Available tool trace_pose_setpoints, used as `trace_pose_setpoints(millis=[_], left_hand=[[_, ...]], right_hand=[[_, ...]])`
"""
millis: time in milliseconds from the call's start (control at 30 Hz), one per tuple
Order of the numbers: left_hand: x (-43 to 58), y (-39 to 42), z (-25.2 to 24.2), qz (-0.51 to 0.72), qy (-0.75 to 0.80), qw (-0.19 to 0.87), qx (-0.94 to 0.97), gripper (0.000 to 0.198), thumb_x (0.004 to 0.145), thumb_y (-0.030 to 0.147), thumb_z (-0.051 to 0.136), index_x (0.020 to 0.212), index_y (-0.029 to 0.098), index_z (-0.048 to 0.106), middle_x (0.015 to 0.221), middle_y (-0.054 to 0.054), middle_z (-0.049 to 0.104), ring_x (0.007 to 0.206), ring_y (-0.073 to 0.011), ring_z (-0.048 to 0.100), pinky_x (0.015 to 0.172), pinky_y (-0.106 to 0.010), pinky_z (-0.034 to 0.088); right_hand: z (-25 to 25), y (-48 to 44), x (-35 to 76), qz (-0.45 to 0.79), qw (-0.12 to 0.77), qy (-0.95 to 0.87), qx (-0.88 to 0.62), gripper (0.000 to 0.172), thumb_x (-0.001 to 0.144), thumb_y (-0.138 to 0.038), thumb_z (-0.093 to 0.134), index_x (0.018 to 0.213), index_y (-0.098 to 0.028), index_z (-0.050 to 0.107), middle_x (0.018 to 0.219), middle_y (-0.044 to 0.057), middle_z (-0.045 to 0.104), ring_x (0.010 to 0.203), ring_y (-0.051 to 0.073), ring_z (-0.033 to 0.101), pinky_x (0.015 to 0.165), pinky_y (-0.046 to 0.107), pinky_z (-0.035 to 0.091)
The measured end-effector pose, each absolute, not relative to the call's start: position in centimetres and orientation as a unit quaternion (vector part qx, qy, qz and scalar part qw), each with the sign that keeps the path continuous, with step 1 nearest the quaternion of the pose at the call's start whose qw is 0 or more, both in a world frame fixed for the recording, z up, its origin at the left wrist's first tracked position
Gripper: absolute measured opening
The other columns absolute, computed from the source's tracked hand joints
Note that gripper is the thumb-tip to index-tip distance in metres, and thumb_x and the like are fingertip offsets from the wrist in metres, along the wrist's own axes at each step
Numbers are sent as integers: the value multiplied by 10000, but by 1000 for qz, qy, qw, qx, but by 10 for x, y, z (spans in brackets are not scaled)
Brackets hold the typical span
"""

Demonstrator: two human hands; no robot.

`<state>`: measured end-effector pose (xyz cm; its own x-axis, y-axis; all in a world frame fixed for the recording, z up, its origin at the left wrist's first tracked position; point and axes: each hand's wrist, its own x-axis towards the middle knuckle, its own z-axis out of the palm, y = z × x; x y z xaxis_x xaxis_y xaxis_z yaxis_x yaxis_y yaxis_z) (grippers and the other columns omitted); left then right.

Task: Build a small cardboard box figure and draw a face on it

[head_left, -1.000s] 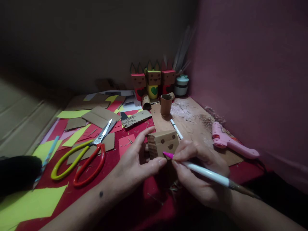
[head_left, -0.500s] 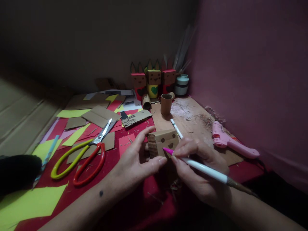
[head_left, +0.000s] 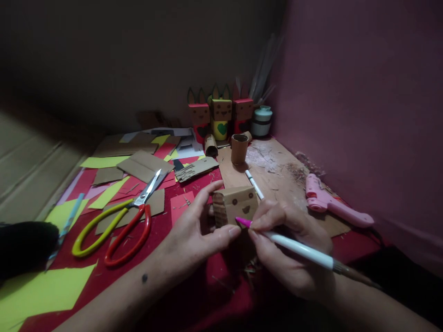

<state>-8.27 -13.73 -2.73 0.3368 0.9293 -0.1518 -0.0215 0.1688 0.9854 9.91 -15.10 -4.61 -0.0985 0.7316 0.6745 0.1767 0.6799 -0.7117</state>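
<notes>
My left hand (head_left: 202,226) grips a small cardboard box (head_left: 228,210) by its left side and lower edge. Two round eyes and a dark mouth are drawn on the box's front. In my right hand (head_left: 289,240) is a white marker (head_left: 297,248) with a magenta tip, pinched near that tip. The tip is at the box's face, left of and below the mouth; whether it touches cannot be told. A second white pen (head_left: 254,184) lies just behind the box.
Scissors (head_left: 138,207) lie open at the left among paper and cardboard scraps. A cardboard tube (head_left: 239,150) stands behind the box. Three box-headed figures (head_left: 221,115) and a teal jar (head_left: 262,122) stand farther back. A pink glue gun (head_left: 332,203) lies right.
The marker in my right hand has shifted slightly right and down, its tip now a little lower on the box. My left hand keeps its grip.
</notes>
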Motion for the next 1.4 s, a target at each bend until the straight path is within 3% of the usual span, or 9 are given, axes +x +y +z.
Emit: trace_pose_setpoints(millis=[333, 733, 1400], left_hand=[[-82, -138, -27, 389, 426, 627, 523, 829, 795, 327, 810, 1476, 230, 346, 1109, -84, 742, 1067, -284, 713, 893, -366, 580], [-81, -136, -28, 388, 437, 625, 518, 851, 764, 351, 830, 1466, 228, 364, 1065, -84, 740, 1049, -318, 715, 867, -400, 589], [-82, -137, -30, 394, 427, 618, 529, 807, 787, 326, 822, 1455, 239, 377, 1077, -57, 728, 1037, -256, 712, 883, -346, 581]], right_hand=[[-45, -149, 98, 233, 594, -703, -314, 203, 837, -50, 626, 837, -244, 570, 693, -15, 611, 577, 127, 577, 520, 265, 478], [-43, -150, 99, 218, 588, -705, -332, 208, 813, -34, 621, 781, -226, 549, 645, -27, 580, 540, 114, 540, 515, 252, 445], [-46, -149, 99, 242, 601, -693, -317, 198, 840, -41, 630, 842, -228, 564, 711, -15, 604, 611, 126, 585, 557, 259, 464]])
